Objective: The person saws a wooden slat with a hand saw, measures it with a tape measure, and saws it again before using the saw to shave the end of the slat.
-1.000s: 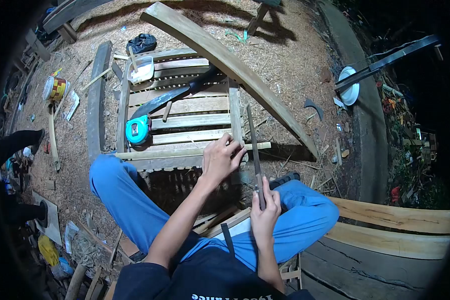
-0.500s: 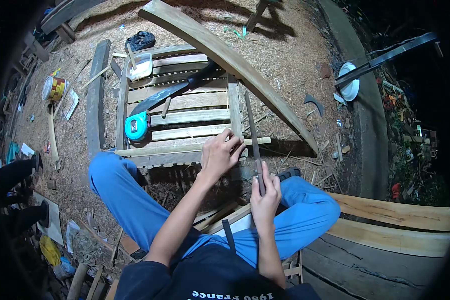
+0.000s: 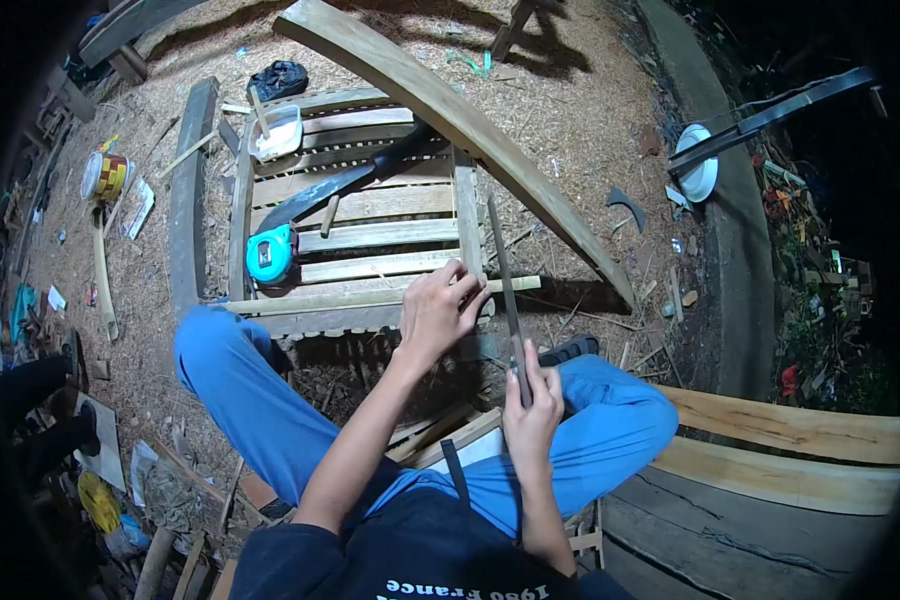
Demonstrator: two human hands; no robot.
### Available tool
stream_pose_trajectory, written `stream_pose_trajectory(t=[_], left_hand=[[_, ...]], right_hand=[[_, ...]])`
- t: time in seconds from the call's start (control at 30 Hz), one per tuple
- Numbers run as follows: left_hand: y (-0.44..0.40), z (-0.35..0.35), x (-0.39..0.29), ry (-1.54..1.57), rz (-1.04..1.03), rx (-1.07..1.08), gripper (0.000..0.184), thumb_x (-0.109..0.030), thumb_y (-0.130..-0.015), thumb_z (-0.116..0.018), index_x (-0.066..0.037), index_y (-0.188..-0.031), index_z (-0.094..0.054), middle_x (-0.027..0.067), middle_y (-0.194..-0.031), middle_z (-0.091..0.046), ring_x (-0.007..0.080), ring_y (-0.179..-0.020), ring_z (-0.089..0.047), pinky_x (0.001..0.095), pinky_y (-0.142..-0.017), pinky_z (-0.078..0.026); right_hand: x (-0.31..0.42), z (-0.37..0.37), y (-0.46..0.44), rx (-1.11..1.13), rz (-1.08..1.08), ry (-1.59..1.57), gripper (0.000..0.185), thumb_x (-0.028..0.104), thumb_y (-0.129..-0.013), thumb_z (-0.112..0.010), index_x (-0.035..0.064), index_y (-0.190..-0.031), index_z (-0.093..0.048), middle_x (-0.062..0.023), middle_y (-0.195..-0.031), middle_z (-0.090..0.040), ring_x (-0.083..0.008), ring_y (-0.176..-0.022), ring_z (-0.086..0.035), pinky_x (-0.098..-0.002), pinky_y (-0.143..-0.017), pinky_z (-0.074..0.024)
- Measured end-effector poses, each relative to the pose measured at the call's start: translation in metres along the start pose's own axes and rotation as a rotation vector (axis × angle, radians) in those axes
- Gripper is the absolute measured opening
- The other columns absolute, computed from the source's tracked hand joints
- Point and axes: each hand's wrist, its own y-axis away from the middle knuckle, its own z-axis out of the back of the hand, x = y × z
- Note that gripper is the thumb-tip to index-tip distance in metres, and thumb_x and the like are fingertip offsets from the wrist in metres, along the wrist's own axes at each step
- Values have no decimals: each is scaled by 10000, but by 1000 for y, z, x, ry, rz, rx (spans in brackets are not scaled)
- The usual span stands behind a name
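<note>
A thin wooden strip (image 3: 350,300) lies across the near edge of a slatted wooden frame (image 3: 375,205). My left hand (image 3: 440,308) is closed on this strip near its right end. In my right hand (image 3: 532,400) is the lower end of a long, narrow dark tool (image 3: 505,275), which points away from me and crosses the strip just right of my left hand. On the slats rest a teal tape measure (image 3: 271,254), a large knife (image 3: 335,190) with a black handle, a short stick (image 3: 330,216) and a clear tub (image 3: 276,133).
A long curved beam (image 3: 460,125) slants over the frame's right side. Left of the frame lies a dark plank (image 3: 192,200). Planks (image 3: 780,430) sit at lower right. A paint can (image 3: 107,177) and another person's legs (image 3: 45,420) are at left. A white dish (image 3: 695,165) is at right.
The dark tool has slid a little away from me and then slightly back toward me across the strip. My left hand keeps its hold on the strip.
</note>
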Motion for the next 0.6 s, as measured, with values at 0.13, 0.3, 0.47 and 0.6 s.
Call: stream_pose_trajectory(t=[0.13,0.3,0.47,0.6], left_hand=[[1,-2,2,-21,-2,14,185,-316,-916,-834,-137,-945,-794,33,-949,-702,284,-780,-709,418,-715,-542],[-1,-1,1,16,1,2,164,-302,-920,-829,-142,-940,-795,28,-946,-704,283,-777,-709,425,-714,-548],[-1,-2,-1,1,-5,-30,185,-298,-916,-835,-121,-914,-782,31,-932,-703,286,-777,-710,423,-711,-548],[-2,2,-1,1,-14,-8,193,-302,-916,-837,-118,-905,-777,33,-932,-702,283,-782,-714,421,-715,-552]], right_hand=[[-6,-3,7,-9,1,10,571,81,-1002,-720,172,-1556,-619,-165,-983,-593,-335,-822,-650,-450,-780,-555],[4,-15,-25,-37,41,-40,587,75,-994,-730,174,-1561,-613,-171,-979,-585,-335,-800,-644,-460,-741,-536],[-10,-3,15,-1,-24,24,583,42,-995,-715,161,-1557,-616,-172,-994,-595,-324,-822,-652,-437,-760,-551],[-1,-13,-14,-35,9,-67,578,52,-998,-714,147,-1559,-611,-184,-1007,-599,-337,-866,-653,-438,-800,-544]])
